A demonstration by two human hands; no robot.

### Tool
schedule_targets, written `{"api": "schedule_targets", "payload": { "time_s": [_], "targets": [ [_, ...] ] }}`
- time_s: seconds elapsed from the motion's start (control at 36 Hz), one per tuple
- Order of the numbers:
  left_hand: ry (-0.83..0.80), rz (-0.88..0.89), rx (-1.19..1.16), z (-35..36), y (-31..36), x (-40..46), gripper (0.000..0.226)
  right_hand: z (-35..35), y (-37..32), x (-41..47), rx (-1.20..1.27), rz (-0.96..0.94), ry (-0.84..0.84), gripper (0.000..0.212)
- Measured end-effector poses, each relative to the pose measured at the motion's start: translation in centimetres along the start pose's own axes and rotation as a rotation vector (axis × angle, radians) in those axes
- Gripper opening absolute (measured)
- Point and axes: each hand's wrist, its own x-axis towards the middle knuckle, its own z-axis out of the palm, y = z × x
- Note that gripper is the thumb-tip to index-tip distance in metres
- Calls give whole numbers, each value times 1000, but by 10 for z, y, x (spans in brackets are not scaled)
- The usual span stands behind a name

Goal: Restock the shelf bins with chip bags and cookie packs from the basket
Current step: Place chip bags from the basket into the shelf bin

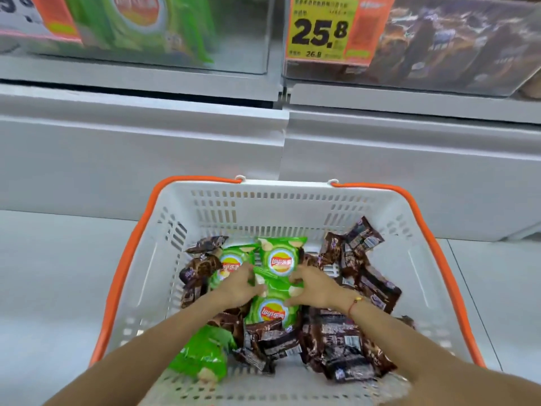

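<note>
Both hands are down in the white basket [205, 218] with the orange rim, working on the green Lay's chip bags [279, 260] piled in the middle, with brown cookie packs [366, 282] scattered around them. The left hand [240, 284] has its fingers curled onto the left side of the bags, and the right hand [314, 285] pinches the right edge, so it looks like a two-handed scoop of a few bags at once. I'd say squeeze the bags from the sides, not the tops, since they're puffy and slippery and one could slide out on the lift. Forearms come in low from the bottom of the view, wrists angled inward toward each other. The clear chip bin [164, 33] sits up on the shelf, upper left, beside the cookie bin [456, 48].
</note>
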Motion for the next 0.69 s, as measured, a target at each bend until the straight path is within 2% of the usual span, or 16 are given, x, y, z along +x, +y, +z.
{"api": "schedule_targets", "payload": {
  "time_s": [0.08, 0.17, 0.31, 0.44, 0.5, 0.58, 0.69],
  "targets": [
    [-14, 23, -21, -5, 5, -7, 57, -5, -5, -6, 22, 14, -11, 65],
    [-26, 72, -54, -18, 18, -19, 54, -23, -13, -16, 12, 2, 4, 67],
    [79, 207, -198, -48, 44, -47, 39, -70, -38, -42, 26, -46, 97, 63],
    [229, 329, -366, -82, 71, -83, 35, -128, -83, -71, -54, -127, 187, 43],
    [282, 380, -392, -98, 81, -97, 41, -148, -103, -83, -121, -155, 228, 52],
    [391, 474, -415, -122, 97, -115, 28, -175, -133, -101, -245, -196, 314, 63],
    [530, 606, -441, -163, 122, -137, 31, -205, -171, -117, -291, -257, 486, 81]
  ]
}}
